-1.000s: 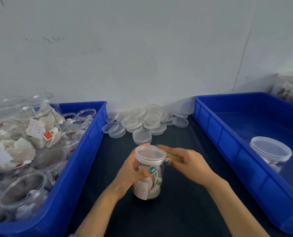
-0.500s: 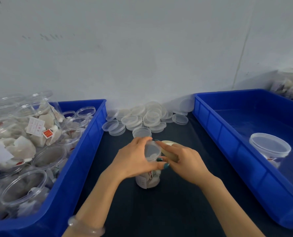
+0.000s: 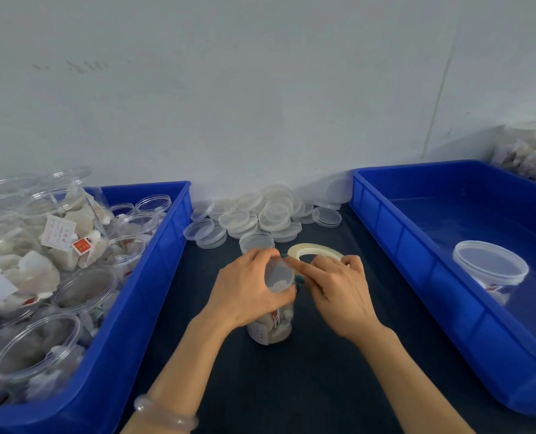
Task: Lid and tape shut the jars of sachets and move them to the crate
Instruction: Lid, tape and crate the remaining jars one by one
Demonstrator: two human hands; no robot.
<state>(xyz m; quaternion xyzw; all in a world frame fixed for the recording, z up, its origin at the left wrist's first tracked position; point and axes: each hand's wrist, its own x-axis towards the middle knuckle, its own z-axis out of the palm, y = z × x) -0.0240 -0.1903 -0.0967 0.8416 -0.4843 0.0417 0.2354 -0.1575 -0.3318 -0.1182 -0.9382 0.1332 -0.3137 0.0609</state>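
**Blue plastic crate, left**. Set well to the left of the jar in hand. It is packed with open clear jars of white sachets.

**Loose translucent round lids**. Heaped behind the jar, against the wall.

**Left hand**. Curled over the jar's top, with lid and shoulder gripped. A pale bangle is worn at the wrist.

**Small clear plastic jar** (landmark). Stood upright on the dark table top.
- It is filled with white sachets and paper tags, one of them printed red.
- A translucent lid is seated on the mouth. Whether it is pressed fully home cannot be told.
- No tape on the seam can be made out.

**Right hand**. Just right of the jar. The forefinger is laid against the lid's rim. The other fingers are curled round a pale yellowish roll of tape, held behind and to the right of the jar.

**Risks, as judged:**
- The light jar may be tipped by the pull of the tape if the left grip is slackened.
- The seam may be missed, or the tape creased, if the jar is turned unevenly.
- A half-seated lid may be lifted by the tape's tension.

**Blue plastic crate, right**. Set well to the right of the jar. One lidded jar is held in it.

**Heap of sachets**. Farthest right of the jar, beyond that crate.
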